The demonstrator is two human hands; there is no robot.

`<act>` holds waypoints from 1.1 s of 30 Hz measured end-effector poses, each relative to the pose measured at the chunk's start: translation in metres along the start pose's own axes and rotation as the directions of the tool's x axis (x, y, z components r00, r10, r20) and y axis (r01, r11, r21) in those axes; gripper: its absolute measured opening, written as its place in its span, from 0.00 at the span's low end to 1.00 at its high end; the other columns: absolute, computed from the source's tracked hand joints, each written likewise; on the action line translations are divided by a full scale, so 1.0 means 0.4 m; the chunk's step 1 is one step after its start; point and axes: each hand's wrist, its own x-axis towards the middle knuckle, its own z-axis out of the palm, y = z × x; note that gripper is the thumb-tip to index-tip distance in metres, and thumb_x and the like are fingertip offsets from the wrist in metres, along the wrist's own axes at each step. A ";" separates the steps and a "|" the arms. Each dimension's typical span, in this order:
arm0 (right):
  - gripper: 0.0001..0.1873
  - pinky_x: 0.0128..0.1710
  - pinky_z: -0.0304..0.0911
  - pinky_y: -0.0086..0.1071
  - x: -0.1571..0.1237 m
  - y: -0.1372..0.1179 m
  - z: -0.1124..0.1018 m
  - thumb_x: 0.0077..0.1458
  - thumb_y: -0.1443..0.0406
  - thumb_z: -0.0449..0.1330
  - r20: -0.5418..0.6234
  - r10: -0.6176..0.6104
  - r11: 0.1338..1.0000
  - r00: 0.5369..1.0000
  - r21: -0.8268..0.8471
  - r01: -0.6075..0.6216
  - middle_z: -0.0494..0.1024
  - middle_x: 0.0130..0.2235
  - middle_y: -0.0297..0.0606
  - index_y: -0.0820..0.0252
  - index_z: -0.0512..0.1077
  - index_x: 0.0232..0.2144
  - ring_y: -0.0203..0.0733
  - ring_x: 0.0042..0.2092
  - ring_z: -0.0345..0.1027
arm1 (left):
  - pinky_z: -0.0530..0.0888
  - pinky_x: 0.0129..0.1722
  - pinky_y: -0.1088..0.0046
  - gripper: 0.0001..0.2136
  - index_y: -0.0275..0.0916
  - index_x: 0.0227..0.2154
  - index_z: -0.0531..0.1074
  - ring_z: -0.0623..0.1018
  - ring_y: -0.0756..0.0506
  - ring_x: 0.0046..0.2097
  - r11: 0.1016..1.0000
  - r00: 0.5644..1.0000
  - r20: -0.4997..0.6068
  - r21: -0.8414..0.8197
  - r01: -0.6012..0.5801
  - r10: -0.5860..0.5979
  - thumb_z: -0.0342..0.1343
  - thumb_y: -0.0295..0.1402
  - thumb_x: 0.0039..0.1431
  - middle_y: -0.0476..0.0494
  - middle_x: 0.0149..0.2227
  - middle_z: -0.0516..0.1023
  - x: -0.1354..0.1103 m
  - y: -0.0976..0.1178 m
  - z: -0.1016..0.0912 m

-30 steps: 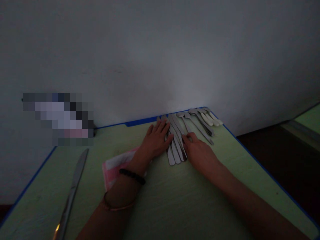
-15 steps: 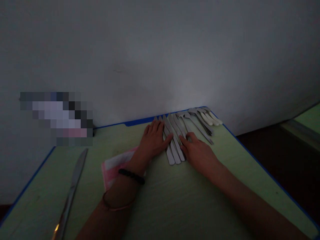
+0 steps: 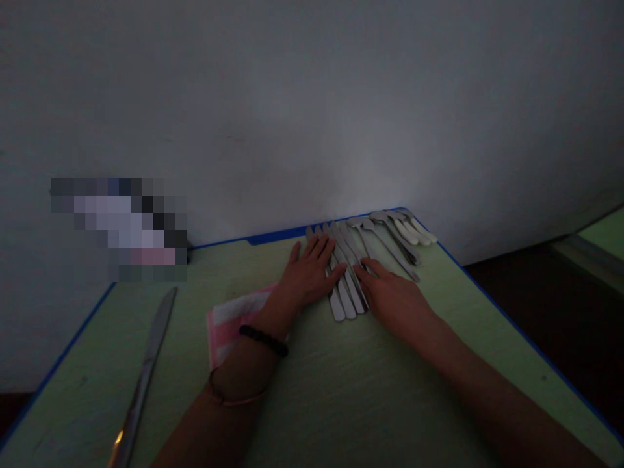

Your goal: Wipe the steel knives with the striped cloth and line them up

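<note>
Several table knives (image 3: 348, 299) lie side by side near the far edge of the table, blades toward the wall. Across their left side rests my left hand (image 3: 312, 270), flat, fingers spread, thumb on the knives. My right hand (image 3: 392, 296) is at the right end of the row, its fingers bent and closed on the rightmost knife, whose handle they partly hide. Just beyond that hand are spoons (image 3: 390, 250) with long metal handles. A folded pink-and-white cloth (image 3: 227, 331) lies partly under my left wrist.
One larger knife (image 3: 149, 357) lies alone at the left. White-handled cutlery (image 3: 414, 233) sits in the far right corner of the green table (image 3: 341, 396), which has a blue edge. A blurred-out object (image 3: 119, 224) stands at the far left by the wall (image 3: 302, 117).
The view has shifted slightly, moving most things a little rightward. My left hand's fingers have spread wider over the knives. My right hand stays by the rightmost knife.
</note>
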 end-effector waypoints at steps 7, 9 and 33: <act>0.22 0.38 0.66 0.37 0.002 -0.003 0.005 0.62 0.67 0.40 -0.007 0.049 0.998 0.999 -0.051 -0.049 0.63 0.57 0.47 0.60 0.59 0.56 0.43 0.41 0.72 | 0.43 0.62 0.53 0.31 0.39 0.63 0.48 0.45 0.41 0.66 1.000 1.000 -0.014 -0.001 0.000 0.000 0.30 0.51 0.62 0.44 0.66 0.46 0.003 0.006 0.010; 0.22 0.37 0.66 0.37 0.004 -0.002 0.008 0.61 0.68 0.40 0.000 0.052 0.997 0.999 -0.064 -0.052 0.62 0.57 0.47 0.61 0.59 0.56 0.43 0.41 0.72 | 0.44 0.61 0.51 0.31 0.38 0.63 0.47 0.45 0.41 0.66 1.000 1.000 -0.020 0.002 -0.001 0.001 0.29 0.51 0.63 0.43 0.66 0.46 0.005 0.010 0.011; 0.23 0.38 0.66 0.37 0.001 -0.042 -0.012 0.61 0.66 0.42 -0.140 0.008 0.998 0.990 0.068 0.001 0.61 0.57 0.47 0.59 0.57 0.57 0.44 0.44 0.69 | 0.52 0.61 0.62 0.23 0.36 0.57 0.58 0.55 0.43 0.64 0.998 0.995 -0.078 -0.008 -0.057 0.056 0.34 0.42 0.66 0.39 0.62 0.57 -0.060 -0.053 -0.133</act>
